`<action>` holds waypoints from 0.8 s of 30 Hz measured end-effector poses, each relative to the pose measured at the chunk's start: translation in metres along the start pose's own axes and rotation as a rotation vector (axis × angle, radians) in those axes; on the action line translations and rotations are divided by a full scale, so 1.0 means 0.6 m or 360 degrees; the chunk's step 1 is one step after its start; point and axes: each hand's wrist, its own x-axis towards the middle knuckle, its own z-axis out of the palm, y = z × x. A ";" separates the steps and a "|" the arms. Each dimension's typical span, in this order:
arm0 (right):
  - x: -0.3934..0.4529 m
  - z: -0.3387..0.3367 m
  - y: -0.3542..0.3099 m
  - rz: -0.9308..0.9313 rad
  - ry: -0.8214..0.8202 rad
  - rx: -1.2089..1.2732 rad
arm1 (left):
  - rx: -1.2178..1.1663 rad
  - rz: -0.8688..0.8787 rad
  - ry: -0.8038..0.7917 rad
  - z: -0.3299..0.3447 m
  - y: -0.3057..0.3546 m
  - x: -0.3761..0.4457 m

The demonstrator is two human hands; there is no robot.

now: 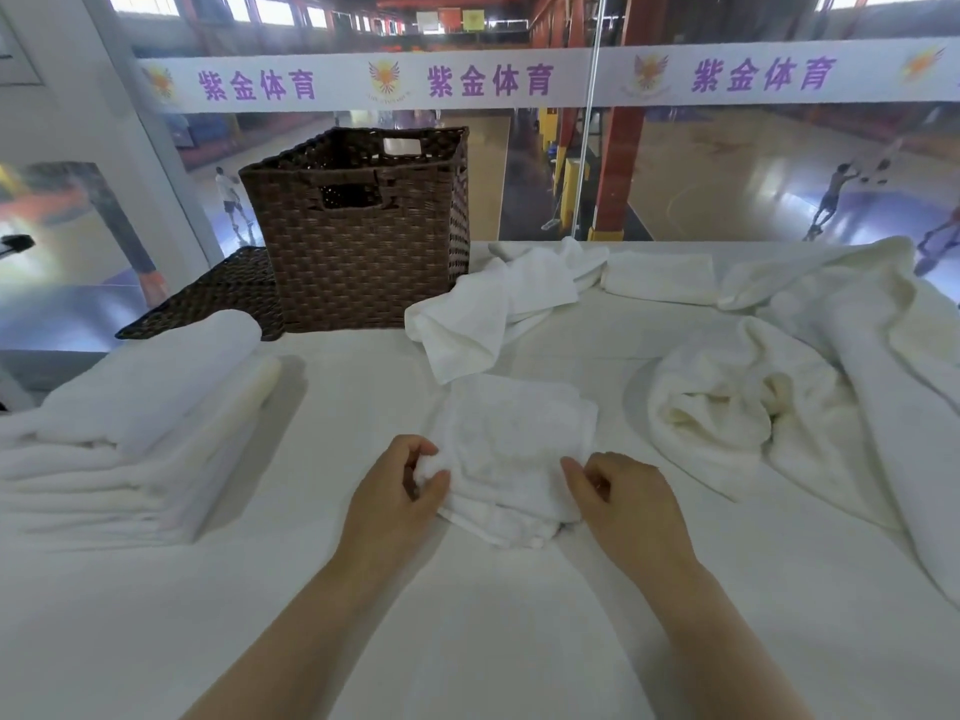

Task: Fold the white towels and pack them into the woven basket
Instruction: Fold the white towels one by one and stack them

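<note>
Left hand: your left hand (402,491) pinches the near left corner of the small towel (511,459), cloth bunched between thumb and curled fingers.
Right hand: your right hand (623,498) rests at the towel's near right edge, fingers curled onto the cloth.
Small towel: partly folded, flat on the white table (467,641), directly in front of you.
Basket (358,226): dark brown, woven, upright at the far left of the table; its lid (218,298) lies flat beside it.
Folded stack (130,444): to your left, a rolled towel on top.
Loose towels: one crumpled (483,309) just right of the basket; a large heap (810,387) to your right.
</note>
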 end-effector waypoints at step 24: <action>0.171 0.032 -0.097 -0.0167 -0.0654 0.0056 | -0.0052 0.0102 -0.0011 -0.006 -0.010 -0.016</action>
